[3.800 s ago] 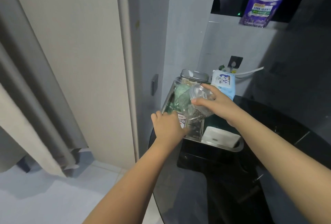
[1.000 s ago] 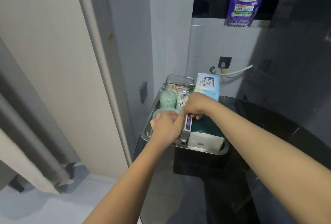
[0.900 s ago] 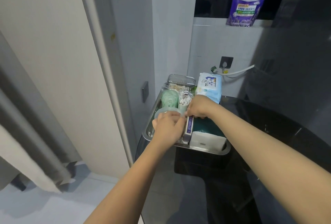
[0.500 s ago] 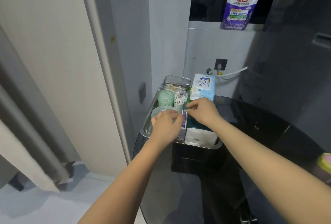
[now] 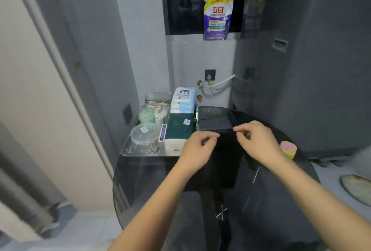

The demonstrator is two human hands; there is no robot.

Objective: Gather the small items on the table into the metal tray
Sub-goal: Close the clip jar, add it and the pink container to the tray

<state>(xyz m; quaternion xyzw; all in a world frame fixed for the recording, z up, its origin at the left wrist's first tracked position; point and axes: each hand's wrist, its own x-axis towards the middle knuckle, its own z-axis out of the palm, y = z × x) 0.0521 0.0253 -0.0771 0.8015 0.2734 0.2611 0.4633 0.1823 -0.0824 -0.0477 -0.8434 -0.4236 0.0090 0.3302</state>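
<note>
Both my hands, left hand (image 5: 197,148) and right hand (image 5: 256,142), hover loosely curled and empty right of the metal tray (image 5: 128,148); next I'd fetch the pink-yellow item (image 5: 288,149) further right.

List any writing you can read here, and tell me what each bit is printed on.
"立白": red brand characters on the purple detergent pouch on the window ledge.
"150克", roughly: yellow top band of the same pouch; partly blurred.
Smaller lines on the pouch: too small to read.
Blue-and-white wipes pack in the metal tray: print too blurred.
Stickers on the clear round lid and green tissue pack: unreadable.
</note>
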